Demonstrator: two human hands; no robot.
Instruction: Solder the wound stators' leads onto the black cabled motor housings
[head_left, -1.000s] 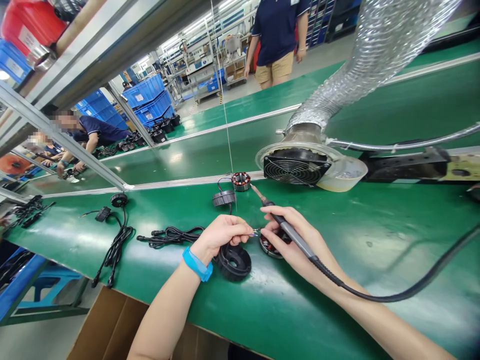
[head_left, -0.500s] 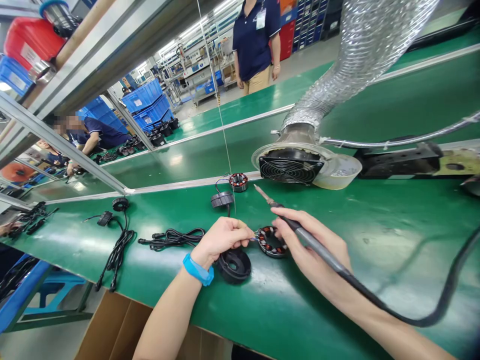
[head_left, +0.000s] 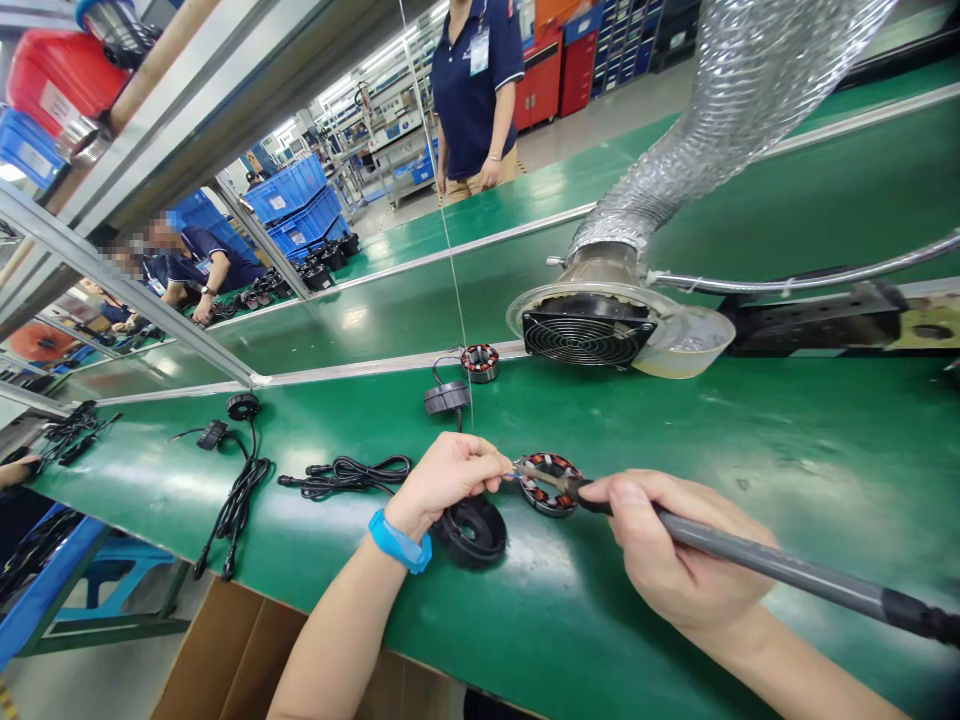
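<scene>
My right hand grips a grey soldering iron, its tip lying across a copper-wound stator on the green bench and pointing at my left fingertips. My left hand, with a blue wristband, pinches thin wires at the stator's left edge. Just below that hand lies a round black housing. A black cable trails from it to the left.
A fume-extraction fan with a silver flexible duct stands behind. A second stator and black housing lie near the bench rail. More cable sets lie at left. People work across the line; one person stands behind.
My right hand swung the soldering iron down from pointing up and away to lying nearly flat, its tip now at the wires held by my left hand. The standing person moved left.
</scene>
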